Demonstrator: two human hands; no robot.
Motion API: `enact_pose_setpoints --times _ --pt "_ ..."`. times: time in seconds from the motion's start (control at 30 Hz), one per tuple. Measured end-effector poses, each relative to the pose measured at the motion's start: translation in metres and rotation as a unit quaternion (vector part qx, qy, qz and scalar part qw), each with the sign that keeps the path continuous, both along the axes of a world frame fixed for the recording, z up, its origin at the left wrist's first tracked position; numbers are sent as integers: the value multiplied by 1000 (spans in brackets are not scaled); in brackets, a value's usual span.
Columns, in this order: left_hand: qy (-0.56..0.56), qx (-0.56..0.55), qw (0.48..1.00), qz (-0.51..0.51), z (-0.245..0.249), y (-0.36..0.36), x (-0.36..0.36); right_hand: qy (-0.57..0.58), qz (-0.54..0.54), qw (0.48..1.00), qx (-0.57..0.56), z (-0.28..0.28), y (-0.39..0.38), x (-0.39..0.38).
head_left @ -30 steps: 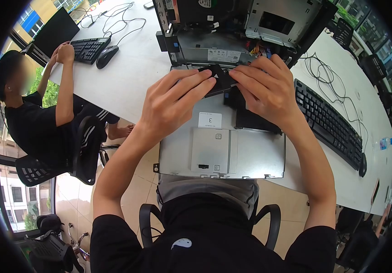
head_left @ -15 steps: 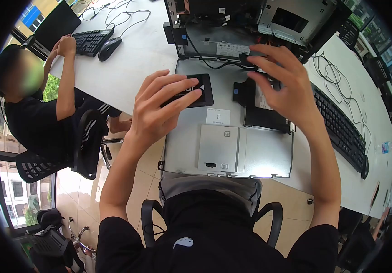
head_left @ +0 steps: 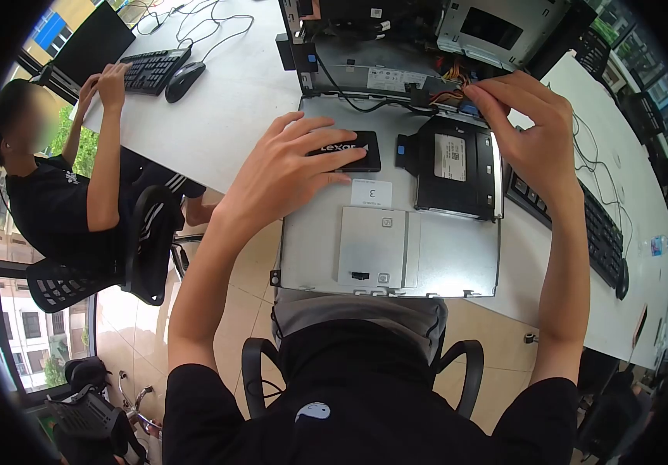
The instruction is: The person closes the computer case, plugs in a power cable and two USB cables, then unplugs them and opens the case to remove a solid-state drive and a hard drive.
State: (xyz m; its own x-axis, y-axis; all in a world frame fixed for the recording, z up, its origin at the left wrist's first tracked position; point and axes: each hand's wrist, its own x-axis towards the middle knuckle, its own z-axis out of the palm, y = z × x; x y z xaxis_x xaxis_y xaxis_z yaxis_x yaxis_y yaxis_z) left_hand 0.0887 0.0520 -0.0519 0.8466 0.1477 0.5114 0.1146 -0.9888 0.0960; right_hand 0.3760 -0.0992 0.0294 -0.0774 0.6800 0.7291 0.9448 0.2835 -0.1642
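My left hand [head_left: 283,167] grips a flat black solid-state drive [head_left: 366,152] marked Lexar, its fingers across the top and the thumb near the lower edge. With thumb and forefinger, my right hand [head_left: 534,130] pinches a bundle of orange and yellow power wires [head_left: 450,94] at the opening of the computer case [head_left: 365,58]; the fingertips partly hide the wire ends. Just below those wires lies a black disc drive [head_left: 469,167] with a white label. The Lexar drive and the disc drive are above a grey metal panel [head_left: 454,260].
On the panel are a silver plate [head_left: 369,244] and a white card [head_left: 372,193] marked 3. A keyboard [head_left: 601,240] lies to the right. At left, a seated person [head_left: 55,201] has hands by another keyboard [head_left: 151,71] and mouse [head_left: 186,81].
My right hand has gone from open above the disc drive to pinching the wires, uncovering the drive. My left hand has shifted slightly right with the Lexar drive.
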Motion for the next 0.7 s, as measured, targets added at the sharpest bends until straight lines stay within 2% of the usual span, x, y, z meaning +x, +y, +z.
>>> enact_pose_setpoints --times 0.13,0.37,0.5,0.6,0.7 --pt "34 -44 998 0 6 0 -3 7 0 1000 -24 3 -5 4" --pt "-66 -171 983 9 3 16 -11 8 -26 998 -60 16 -16 11" --pt "-124 -198 972 -3 -10 35 -13 -1 -33 996 -77 23 -21 12" --pt "-123 -240 963 10 -15 38 -14 0 -25 997 -76 24 -21 8" --pt "-98 -234 967 17 -14 39 -15 -3 -17 996 -89 23 -21 7"
